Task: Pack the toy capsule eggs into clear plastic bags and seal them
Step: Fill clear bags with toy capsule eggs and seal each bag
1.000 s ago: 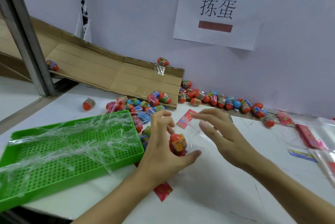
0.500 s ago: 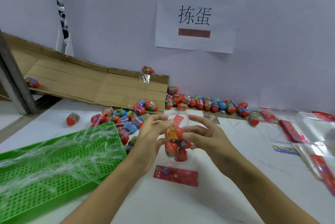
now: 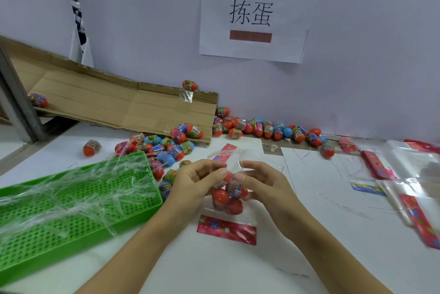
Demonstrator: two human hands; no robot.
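Red capsule eggs [image 3: 227, 196] inside clear bag [image 3: 240, 165]

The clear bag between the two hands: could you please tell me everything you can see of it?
The clear bag is thin, glossy, see-through plastic, held up above the white table. Several capsule eggs, mostly red with printed bands, bunch in its bottom. Its upper part stands open and crinkled, not yet sealed. The left hand and right hand pinch it from either side near the top of the eggs. I cannot tell whether it touches the table.

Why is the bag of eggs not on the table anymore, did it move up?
Yes. The bag of eggs rose off the table, held by both hands above the pink card.
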